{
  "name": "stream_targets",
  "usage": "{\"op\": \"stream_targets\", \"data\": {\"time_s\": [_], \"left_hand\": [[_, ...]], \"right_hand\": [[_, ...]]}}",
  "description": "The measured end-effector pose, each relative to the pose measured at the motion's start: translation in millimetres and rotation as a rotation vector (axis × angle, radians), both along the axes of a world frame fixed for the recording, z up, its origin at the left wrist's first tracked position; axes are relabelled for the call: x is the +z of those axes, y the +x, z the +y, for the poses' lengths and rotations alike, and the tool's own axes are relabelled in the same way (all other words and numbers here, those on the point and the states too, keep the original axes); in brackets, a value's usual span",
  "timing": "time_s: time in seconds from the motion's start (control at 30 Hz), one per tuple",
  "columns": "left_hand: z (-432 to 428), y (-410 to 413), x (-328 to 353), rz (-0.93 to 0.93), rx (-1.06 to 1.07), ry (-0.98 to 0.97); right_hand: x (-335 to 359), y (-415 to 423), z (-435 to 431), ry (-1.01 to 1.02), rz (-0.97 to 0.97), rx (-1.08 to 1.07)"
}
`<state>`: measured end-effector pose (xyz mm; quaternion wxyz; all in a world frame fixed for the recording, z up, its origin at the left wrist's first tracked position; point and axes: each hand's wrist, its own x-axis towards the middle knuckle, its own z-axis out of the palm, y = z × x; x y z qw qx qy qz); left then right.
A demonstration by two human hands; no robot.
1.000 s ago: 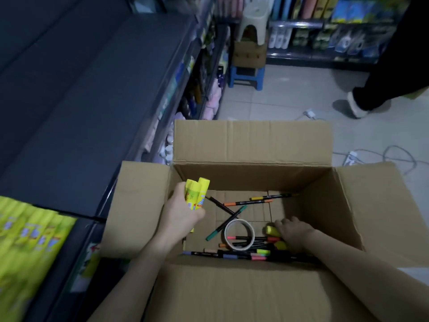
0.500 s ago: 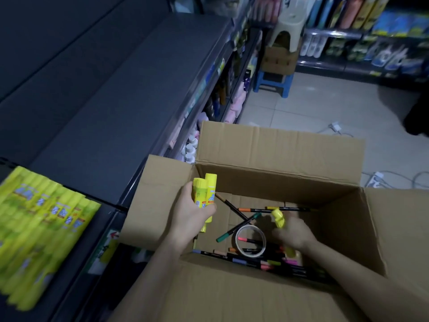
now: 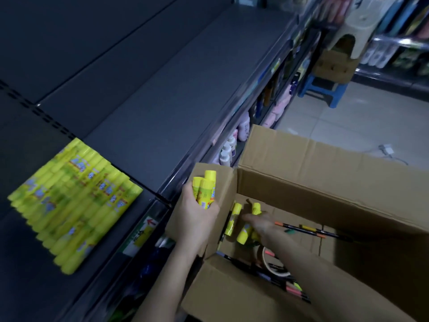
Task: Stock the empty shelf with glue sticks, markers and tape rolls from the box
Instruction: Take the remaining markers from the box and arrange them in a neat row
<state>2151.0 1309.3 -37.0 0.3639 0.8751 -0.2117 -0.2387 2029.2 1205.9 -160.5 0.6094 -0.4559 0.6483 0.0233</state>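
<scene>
While left hand (image 3: pixel 195 219) grips glue sticks (image 3: pixel 206 191), right hand (image 3: pixel 260 226) holds more.

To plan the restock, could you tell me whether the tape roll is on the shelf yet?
No, the tape roll lies inside the box.

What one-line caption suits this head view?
Left hand grips glue sticks by the box; right hand holds two more; a row lies on the shelf.

Dim shop aisle; tiled floor (image 3: pixel 348 126); blue stool (image 3: pixel 325 88)
</scene>
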Motion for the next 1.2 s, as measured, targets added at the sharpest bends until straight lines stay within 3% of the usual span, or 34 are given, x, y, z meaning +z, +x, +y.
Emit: {"op": "stream_targets", "data": {"time_s": [0.23, 0.47, 0.87, 1.03, 1.2], "left_hand": [[-4, 5, -7, -0.027, -0.024, 0.078], [-5, 10, -9, -0.030, -0.047, 0.067], [-2, 16, -9, -0.011, -0.123, 0.025], [6, 21, -10, 0.021, -0.133, -0.006], [21, 22, -1, 0.036, -0.101, -0.092]], "right_hand": [[-20, 35, 2, -0.022, 0.116, 0.038], [-40, 50, 7, -0.172, 0.293, 0.158], [-25, 60, 24, -0.248, 0.266, 0.154], [-16, 40, 22, -0.090, 0.032, -0.084], [16, 2, 21, 0.300, -0.563, -0.220]]}}
